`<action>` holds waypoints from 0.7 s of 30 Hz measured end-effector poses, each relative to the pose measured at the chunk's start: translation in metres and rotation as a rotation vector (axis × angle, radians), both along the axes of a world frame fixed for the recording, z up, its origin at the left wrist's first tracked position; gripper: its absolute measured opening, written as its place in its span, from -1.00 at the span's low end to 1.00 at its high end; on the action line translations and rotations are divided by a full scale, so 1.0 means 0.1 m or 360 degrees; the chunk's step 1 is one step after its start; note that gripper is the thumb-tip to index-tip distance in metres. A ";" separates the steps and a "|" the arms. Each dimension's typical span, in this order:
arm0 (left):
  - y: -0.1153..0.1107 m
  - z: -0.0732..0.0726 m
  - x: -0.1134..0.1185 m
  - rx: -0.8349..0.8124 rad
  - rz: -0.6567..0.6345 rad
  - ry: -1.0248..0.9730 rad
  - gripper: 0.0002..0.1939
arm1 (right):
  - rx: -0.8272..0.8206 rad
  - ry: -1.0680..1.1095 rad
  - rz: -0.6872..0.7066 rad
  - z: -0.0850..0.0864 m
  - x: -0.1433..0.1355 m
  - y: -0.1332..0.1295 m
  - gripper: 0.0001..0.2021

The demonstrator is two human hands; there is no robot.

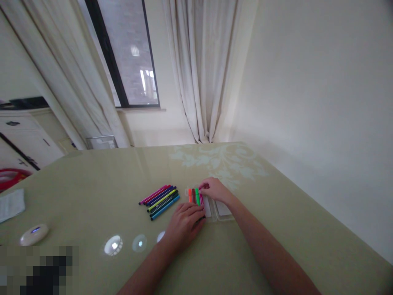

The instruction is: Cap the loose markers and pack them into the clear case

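the clear plastic marker case point(215, 211), near the table's point(92, 184) far right corner, is steadied at its near end by the flattened left hand point(184, 223); a pink marker point(202, 193) is pinched by the right hand point(215, 189) over the case; loose coloured markers point(160, 199) lie just left.

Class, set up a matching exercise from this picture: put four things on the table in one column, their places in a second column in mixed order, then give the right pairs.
Things:
1. loose markers
2. clear case
3. white oval device
4. folded paper

Places:
A. near the table's left edge, beyond the white oval device
B. under both hands, holding a few markers
C. lying in a bundle just left of the case
D. front left, beside the blurred patch

Pairs: 1-C, 2-B, 3-D, 4-A

The left hand rests at the case's near end; the right hand touches its far end.
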State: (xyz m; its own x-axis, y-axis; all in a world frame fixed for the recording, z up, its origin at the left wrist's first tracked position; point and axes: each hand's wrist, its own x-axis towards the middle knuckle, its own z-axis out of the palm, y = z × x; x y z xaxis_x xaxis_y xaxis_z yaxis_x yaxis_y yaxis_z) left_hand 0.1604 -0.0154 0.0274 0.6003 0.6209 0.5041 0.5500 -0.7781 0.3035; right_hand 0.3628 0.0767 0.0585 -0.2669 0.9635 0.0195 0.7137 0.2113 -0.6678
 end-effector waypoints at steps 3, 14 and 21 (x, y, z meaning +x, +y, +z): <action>0.00 0.00 0.00 0.0039 -0.0021 0.0035 -0.77 | -0.0053 0.0016 0.0057 0.01 0.02 0.00 -0.82; -0.04 0.06 0.01 0.0017 -0.0019 0.0115 -0.77 | -0.0052 -0.0126 0.0112 0.03 0.01 -0.02 -0.84; -0.08 0.06 0.02 0.0080 -0.0053 0.0102 -0.74 | 0.0067 -0.0288 0.0035 0.17 -0.02 -0.12 -0.75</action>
State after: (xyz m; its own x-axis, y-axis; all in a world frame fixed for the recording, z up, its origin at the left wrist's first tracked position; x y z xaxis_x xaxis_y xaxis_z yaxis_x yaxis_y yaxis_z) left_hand 0.1622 -0.0233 0.0330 0.6523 0.5749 0.4940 0.5403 -0.8097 0.2289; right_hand 0.3612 0.0649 0.0753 -0.2909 0.9567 0.0094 0.8162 0.2533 -0.5193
